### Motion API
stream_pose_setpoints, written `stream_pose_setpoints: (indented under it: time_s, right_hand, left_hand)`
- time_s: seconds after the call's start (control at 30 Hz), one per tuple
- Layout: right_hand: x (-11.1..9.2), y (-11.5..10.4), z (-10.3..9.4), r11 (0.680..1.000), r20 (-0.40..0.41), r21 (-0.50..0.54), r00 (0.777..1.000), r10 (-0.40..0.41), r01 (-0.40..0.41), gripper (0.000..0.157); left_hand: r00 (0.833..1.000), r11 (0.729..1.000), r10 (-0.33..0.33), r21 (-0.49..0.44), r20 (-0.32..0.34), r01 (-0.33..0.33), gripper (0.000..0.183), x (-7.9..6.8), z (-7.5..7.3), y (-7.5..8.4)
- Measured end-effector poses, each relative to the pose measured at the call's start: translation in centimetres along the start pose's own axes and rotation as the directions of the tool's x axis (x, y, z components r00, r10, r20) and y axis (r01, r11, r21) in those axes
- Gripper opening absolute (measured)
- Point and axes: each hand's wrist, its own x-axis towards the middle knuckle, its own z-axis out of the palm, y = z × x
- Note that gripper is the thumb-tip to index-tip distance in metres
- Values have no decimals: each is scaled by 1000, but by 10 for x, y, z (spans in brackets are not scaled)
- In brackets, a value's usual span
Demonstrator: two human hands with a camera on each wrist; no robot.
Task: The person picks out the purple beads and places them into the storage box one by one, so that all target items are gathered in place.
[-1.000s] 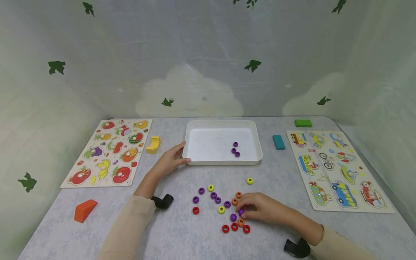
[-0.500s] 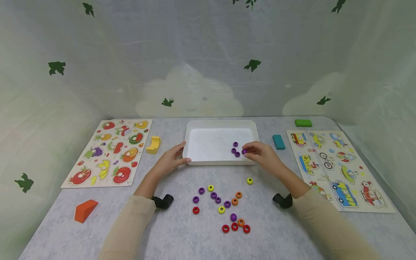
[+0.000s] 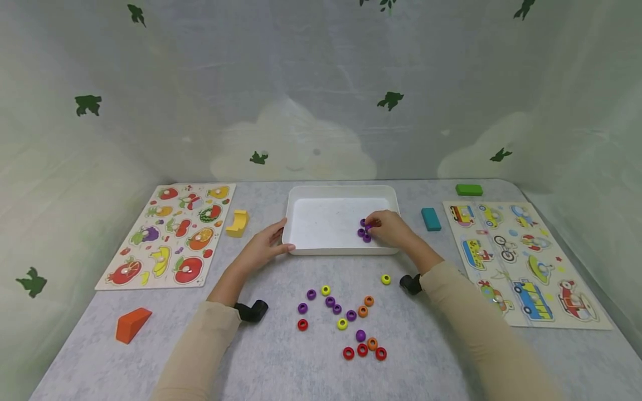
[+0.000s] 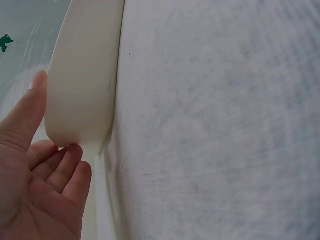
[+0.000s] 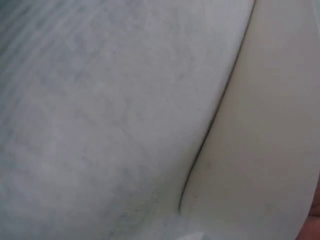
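Observation:
A white tray (image 3: 321,252) stands at the far middle of the table. My left hand (image 3: 261,246) holds its near left corner; in the left wrist view the thumb (image 4: 31,107) lies on the rim and the curled fingers touch the side. Inside the tray's right part, my right hand (image 3: 390,228) pinches a purple bead (image 3: 369,228), partly hidden by the fingers. Right beside it in the tray lie a few purple beads (image 3: 361,233). Only a sliver of the right hand (image 5: 307,225) shows in the right wrist view, behind the tray wall (image 5: 260,130).
Loose purple, yellow, red and orange beads (image 3: 351,316) lie in front of the tray. A fruit puzzle board (image 3: 168,239) is at left, a vehicle puzzle board (image 3: 521,267) at right. Yellow (image 3: 237,223), orange (image 3: 132,324), teal (image 3: 431,219) and green blocks (image 3: 468,190) lie around.
My right hand took a purple bead from the loose group, carried it up over the tray's right side, then moved left to the other purple beads. The left hand stayed at the tray corner.

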Motion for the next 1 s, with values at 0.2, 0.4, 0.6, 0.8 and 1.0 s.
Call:
stream_pose_setpoints:
  time_s: [0.2,0.4,0.6,0.8,1.0]
  right_hand:
    - [-4,-4,-1,1000,1,15,1000,27,-27,21]
    - [-34,-18,-9,989,-42,97,993,-106,110,35]
    - [-94,-38,-8,920,-37,166,935,-354,355,37]
    - [-144,-58,7,869,90,249,883,-461,428,35]
    - [-156,-35,42,877,281,297,843,-458,378,29]
  left_hand:
    - [1000,1000,6,3,1,-6,74,-2,1,5]
    - [1000,999,8,35,-8,-8,80,8,3,-16]
    - [1000,999,11,46,-24,-9,81,11,4,-21]
    - [1000,999,15,47,-13,-14,76,8,2,-16]
    - [1000,999,7,54,-22,-6,79,10,3,-21]
